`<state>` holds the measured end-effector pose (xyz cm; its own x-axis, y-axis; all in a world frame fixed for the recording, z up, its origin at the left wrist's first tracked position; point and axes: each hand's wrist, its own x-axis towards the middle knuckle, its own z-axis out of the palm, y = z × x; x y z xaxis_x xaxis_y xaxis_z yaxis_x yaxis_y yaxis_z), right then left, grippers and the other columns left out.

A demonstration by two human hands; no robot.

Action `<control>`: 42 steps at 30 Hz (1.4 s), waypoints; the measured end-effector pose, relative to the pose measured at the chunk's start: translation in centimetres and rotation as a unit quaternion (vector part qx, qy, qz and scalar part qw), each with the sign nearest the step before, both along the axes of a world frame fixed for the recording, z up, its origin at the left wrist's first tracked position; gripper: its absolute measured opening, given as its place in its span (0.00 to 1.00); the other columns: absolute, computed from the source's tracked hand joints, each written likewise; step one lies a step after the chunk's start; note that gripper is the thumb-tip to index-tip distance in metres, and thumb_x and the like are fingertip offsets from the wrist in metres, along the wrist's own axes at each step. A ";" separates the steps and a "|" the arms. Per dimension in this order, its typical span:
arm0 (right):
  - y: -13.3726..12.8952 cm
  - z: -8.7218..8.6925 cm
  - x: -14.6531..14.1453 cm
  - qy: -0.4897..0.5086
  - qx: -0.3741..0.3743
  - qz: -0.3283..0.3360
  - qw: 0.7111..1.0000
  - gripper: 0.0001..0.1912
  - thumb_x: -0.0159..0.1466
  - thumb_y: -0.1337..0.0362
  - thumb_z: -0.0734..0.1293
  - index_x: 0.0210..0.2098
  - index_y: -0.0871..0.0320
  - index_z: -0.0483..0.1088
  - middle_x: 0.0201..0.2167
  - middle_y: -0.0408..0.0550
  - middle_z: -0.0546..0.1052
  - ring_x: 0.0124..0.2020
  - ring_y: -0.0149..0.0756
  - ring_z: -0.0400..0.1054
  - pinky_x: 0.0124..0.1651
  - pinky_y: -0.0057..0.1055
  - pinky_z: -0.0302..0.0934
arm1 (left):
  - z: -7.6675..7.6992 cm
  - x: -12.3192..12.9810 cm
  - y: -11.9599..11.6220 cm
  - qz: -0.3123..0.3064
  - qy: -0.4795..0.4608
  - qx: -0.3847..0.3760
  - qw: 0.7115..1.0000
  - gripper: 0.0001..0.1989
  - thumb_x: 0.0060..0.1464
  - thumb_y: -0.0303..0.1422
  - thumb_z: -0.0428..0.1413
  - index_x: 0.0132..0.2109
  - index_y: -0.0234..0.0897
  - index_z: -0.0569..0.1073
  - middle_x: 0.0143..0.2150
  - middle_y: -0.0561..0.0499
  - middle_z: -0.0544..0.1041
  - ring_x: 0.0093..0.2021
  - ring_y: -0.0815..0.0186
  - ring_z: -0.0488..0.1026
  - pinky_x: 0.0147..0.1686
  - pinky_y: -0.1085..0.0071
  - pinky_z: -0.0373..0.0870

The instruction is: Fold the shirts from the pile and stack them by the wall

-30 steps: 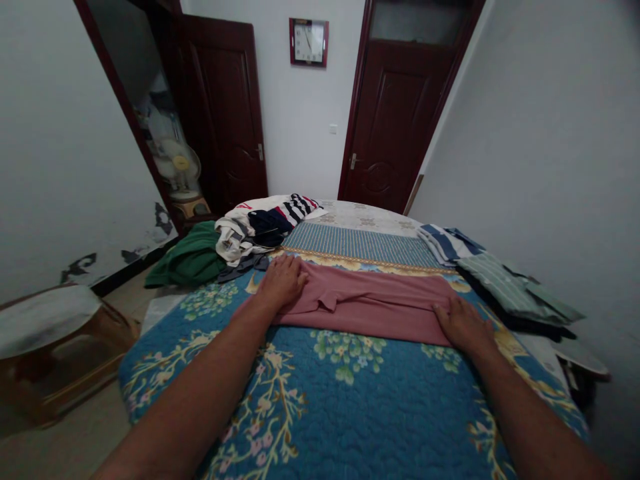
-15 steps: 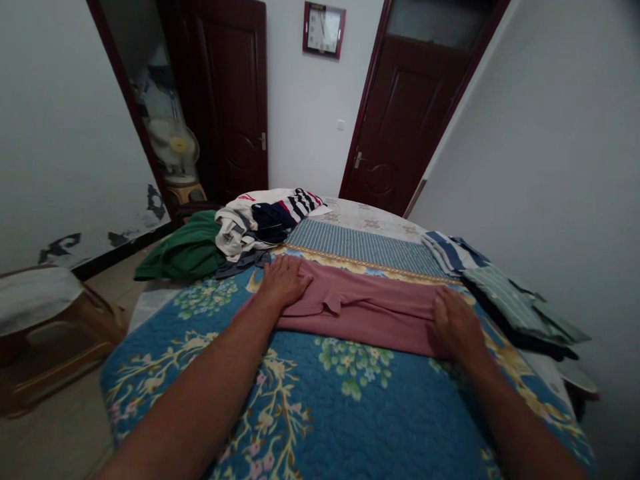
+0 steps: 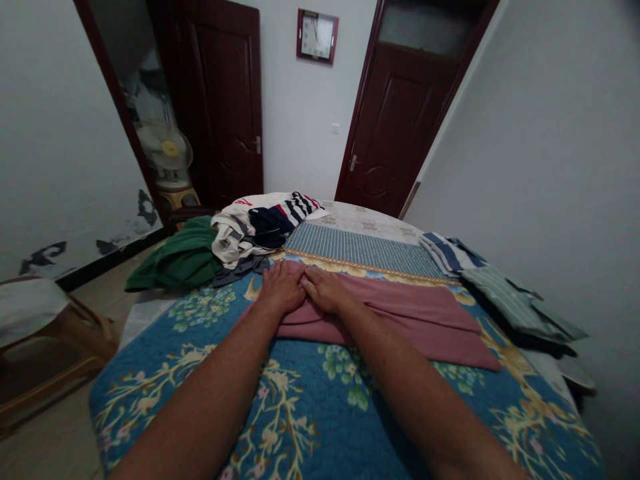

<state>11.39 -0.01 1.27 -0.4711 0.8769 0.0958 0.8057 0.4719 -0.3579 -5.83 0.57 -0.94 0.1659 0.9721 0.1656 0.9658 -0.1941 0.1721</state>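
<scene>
The left hand (image 3: 283,290) is lying flat, palm down, fingers extended, on the left part of the smooth pink garment (image 3: 405,297). The right hand (image 3: 324,290) is meeting it, fingers slightly bent; whether it is gripping fabric cannot be determined. The garment is lying lengthwise, left to right, on the floral quilted cover (image 3: 340,433). Far left, a white garment (image 3: 267,199) is bearing illegible red marking; the wall clock (image 3: 317,37) is displaying blurred numerals.

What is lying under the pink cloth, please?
Under the pink cloth is the blue flowered quilt, which shows along the near edge and past the right end. The area directly beneath is covered, so I cannot tell whether anything else lies there.
</scene>
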 end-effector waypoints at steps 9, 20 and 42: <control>1.1 -1.2 2.3 -0.051 -0.042 -0.066 0.996 0.39 0.79 0.41 0.48 0.80 0.56 0.53 0.82 0.53 0.51 0.82 0.53 0.40 0.80 0.59 0.35 | -0.2 0.5 0.4 0.028 0.008 -0.006 1.000 0.47 0.68 0.59 0.42 0.79 0.27 0.57 0.81 0.28 0.54 0.81 0.39 0.48 0.75 0.34 0.46; -0.7 -1.2 10.3 -0.090 -0.052 -0.129 0.986 0.44 0.77 0.37 0.47 0.81 0.58 0.49 0.82 0.57 0.47 0.83 0.55 0.37 0.79 0.63 0.34 | -0.1 0.1 0.6 0.013 -0.007 -0.012 1.000 0.38 0.67 0.59 0.48 0.76 0.50 0.65 0.81 0.38 0.58 0.81 0.36 0.49 0.74 0.32 0.45; -5.2 -5.2 33.8 -0.140 0.040 -0.394 0.908 0.35 0.76 0.43 0.51 0.67 0.60 0.68 0.71 0.67 0.69 0.72 0.62 0.62 0.70 0.65 0.58 | 0.1 0.2 -0.1 0.020 0.007 -0.007 1.000 0.40 0.67 0.60 0.48 0.76 0.44 0.64 0.81 0.34 0.57 0.81 0.39 0.50 0.74 0.36 0.47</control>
